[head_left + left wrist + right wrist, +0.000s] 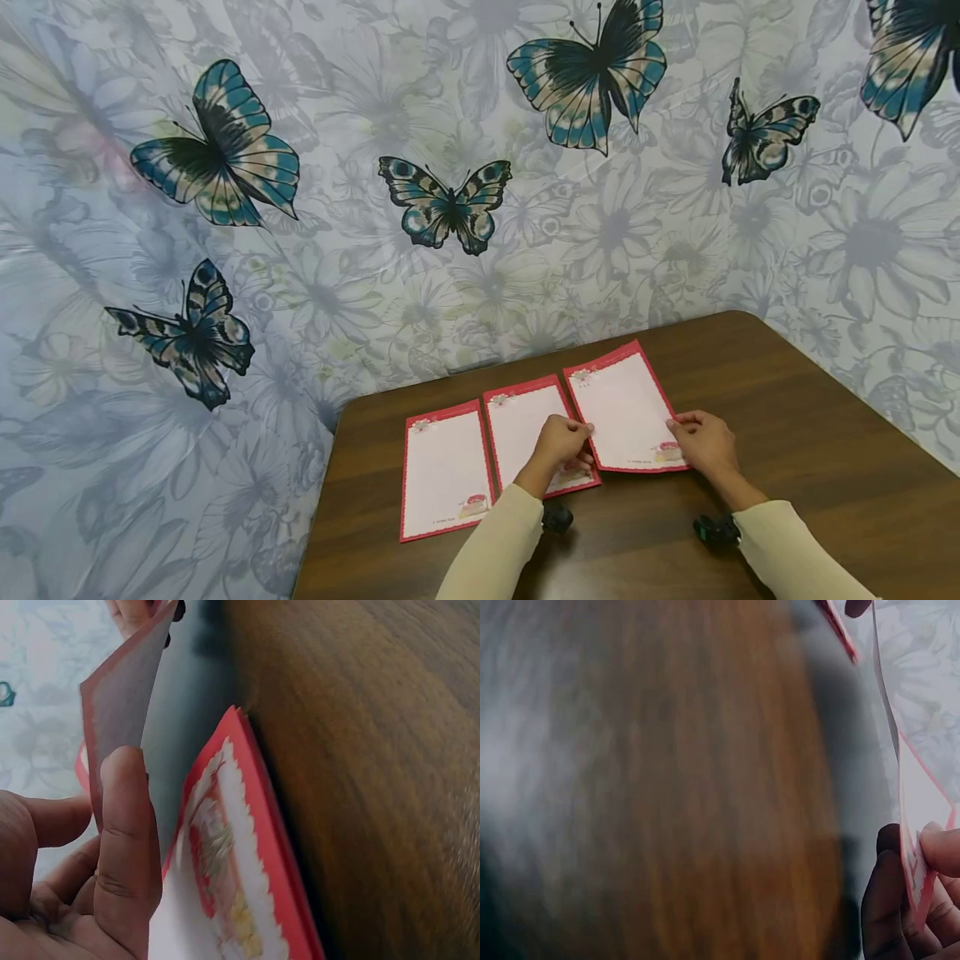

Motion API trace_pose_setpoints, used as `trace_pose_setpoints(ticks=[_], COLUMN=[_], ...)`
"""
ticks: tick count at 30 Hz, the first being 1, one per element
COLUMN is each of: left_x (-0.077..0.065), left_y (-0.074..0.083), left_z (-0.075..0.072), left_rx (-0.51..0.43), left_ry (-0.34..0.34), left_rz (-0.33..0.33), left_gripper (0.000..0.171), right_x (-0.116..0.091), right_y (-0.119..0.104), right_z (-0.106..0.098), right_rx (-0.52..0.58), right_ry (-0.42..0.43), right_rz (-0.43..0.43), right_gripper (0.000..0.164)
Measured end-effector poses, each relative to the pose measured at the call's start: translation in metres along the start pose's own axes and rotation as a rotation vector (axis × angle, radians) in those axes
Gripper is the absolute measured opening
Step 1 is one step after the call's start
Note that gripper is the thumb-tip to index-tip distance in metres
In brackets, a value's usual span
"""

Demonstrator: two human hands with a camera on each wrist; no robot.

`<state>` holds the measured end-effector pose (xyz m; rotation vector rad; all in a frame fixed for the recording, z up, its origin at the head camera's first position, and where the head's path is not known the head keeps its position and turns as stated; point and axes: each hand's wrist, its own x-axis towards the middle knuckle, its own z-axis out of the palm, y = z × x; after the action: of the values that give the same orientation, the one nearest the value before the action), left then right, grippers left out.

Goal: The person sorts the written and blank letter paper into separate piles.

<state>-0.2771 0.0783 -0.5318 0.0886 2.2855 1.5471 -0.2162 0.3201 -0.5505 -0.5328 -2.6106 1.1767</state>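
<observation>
Both hands hold one red-bordered sheet of decorated paper point(622, 404) above the table, its white face up. My left hand point(558, 446) pinches its left edge, while my right hand point(705, 443) grips the lower right edge between thumb and fingers. In the left wrist view the greyish underside of the raised sheet point(124, 705) shows. Below the left hand lies a matching stack of paper point(517, 417), partly hidden by that hand; its layered red edge shows in the left wrist view. Another matching red-bordered paper point(446, 475) lies at the left, partly behind the left sleeve.
The brown wooden table point(795, 417) has a rounded far corner and stands against a cloth backdrop point(337, 292) printed with flowers and butterflies. Dark wrist devices sit under both cuffs, close over the tabletop.
</observation>
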Motion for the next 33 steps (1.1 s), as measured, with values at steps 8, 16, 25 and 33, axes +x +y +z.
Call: trace_pose_setpoints(ticks=[8, 16, 25, 33], left_x=[-0.003, -0.003, -0.006, -0.008], left_y=[0.0, 0.002, 0.004, 0.009], left_z=[0.004, 0.005, 0.0, -0.003], left_rx=[0.044, 0.035, 0.053, 0.049], left_ry=[-0.021, -0.023, -0.038, -0.064], left_rz=[-0.031, -0.041, -0.037, -0.077], left_gripper=[0.027, 0.028, 0.03, 0.031], right_x=[0.001, 0.001, 0.002, 0.002], right_y=[0.001, 0.001, 0.0, 0.002], right_z=[-0.004, -0.008, -0.013, -0.015], right_rx=[-0.083, -0.152, -0.155, -0.167], right_ry=[0.006, -0.037, -0.078, -0.065], right_rz=[-0.014, -0.006, 0.013, 0.034], right_gripper=[0.036, 0.038, 0.043, 0.041])
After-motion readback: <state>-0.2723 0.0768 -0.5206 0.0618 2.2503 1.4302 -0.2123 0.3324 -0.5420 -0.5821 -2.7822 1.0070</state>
